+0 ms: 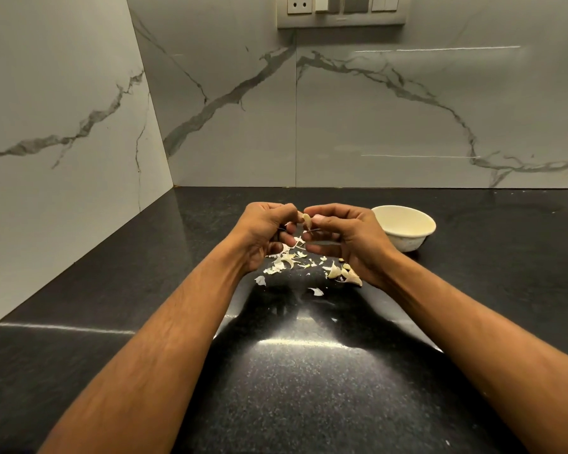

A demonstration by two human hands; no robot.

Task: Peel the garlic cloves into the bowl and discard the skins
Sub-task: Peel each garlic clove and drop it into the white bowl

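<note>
Surface, dark speckled stone running to a veined marble wall, carries every item of the task. Bowl, pale and round, stands on it just beyond and beside the right hand, probably so that a finished clove can be dropped in with a short reach; its visible inner wall looks bare, though the bottom is hidden. Left hand and right hand meet above the surface, each grip closed by its fingertips on one garlic clove, held upright between them: one hand likely steadies it while the other strips the skin. Something thin and dark shows by the fingers, too small to identify. Peeling over the bare surface lets waste fall straight down, hence the scatter of skins directly beneath the hands. Smaller cluster of unpeeled cloves lies at the heel of the right hand, near for the next pick. Skins are not yet discarded; the task appears to be in its early part.
</note>
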